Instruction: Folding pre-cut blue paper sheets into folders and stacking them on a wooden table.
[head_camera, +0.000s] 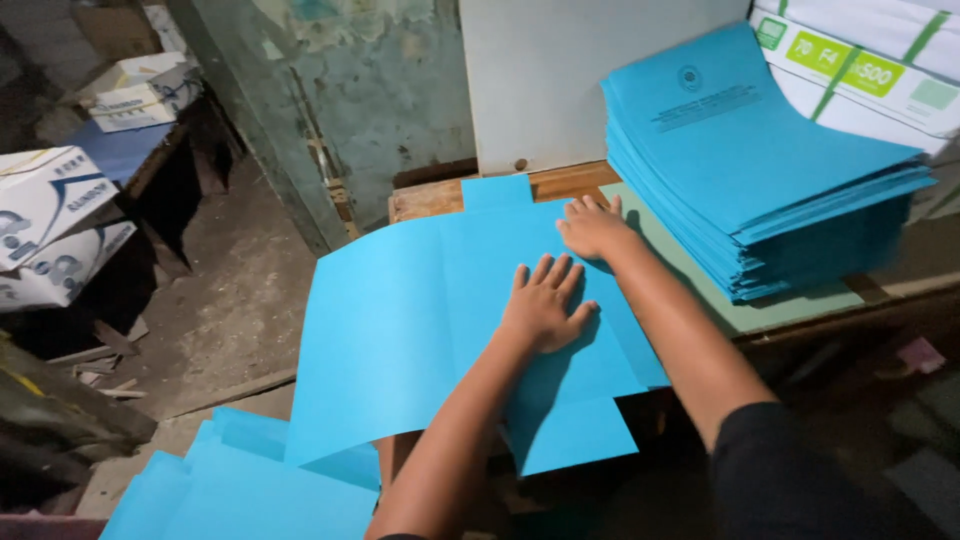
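Left hand (543, 305) flat, fingers spread wide, pressing the middle of a big blue sheet (400, 330) lying on the wooden table (560, 183); right hand (592, 228) open too, palm down near the sheet's far edge. Nothing gripped by either. Left part of the sheet hanging curved over the table edge. Best done with firm, even pressure, edges squared first. Stack of folded blue sheets (750, 160) just to the right, more blue sheets (240, 490) down on the floor.
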